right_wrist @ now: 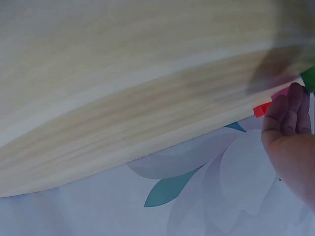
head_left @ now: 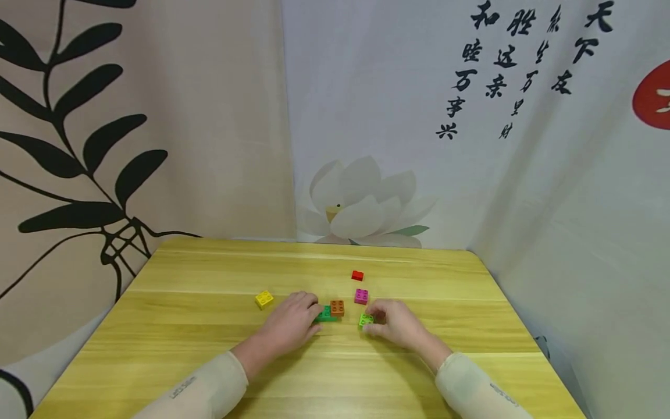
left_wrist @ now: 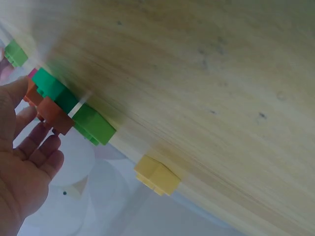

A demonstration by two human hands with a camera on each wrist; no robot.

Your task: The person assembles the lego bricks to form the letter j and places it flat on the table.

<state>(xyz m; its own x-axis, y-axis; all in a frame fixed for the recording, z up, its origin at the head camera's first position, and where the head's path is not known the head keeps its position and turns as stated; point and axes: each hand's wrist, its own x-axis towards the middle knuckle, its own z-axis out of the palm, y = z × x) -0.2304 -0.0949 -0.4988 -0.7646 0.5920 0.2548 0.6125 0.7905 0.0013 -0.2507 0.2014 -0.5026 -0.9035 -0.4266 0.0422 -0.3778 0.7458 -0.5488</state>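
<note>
My left hand (head_left: 291,322) reaches in from the left, thumb and forefinger around the left end of a green toy building brick (head_left: 327,318). An orange-brown brick (head_left: 337,308) sits on that green brick's right part. In the left wrist view, another orange brick (left_wrist: 55,116) shows close by my fingers, with a lighter green brick (left_wrist: 94,124) beside it; my hand hides both in the head view. To the right, my right hand (head_left: 400,326) pinches a lime green brick (head_left: 366,319) between thumb and fingers, low over the table.
A magenta brick (head_left: 361,296) lies just behind the lime one, and a small red brick (head_left: 357,276) farther back. Off to the left of my left hand lies a yellow brick (head_left: 264,299). The wooden table (head_left: 220,267) ends at a printed curtain (head_left: 235,145).
</note>
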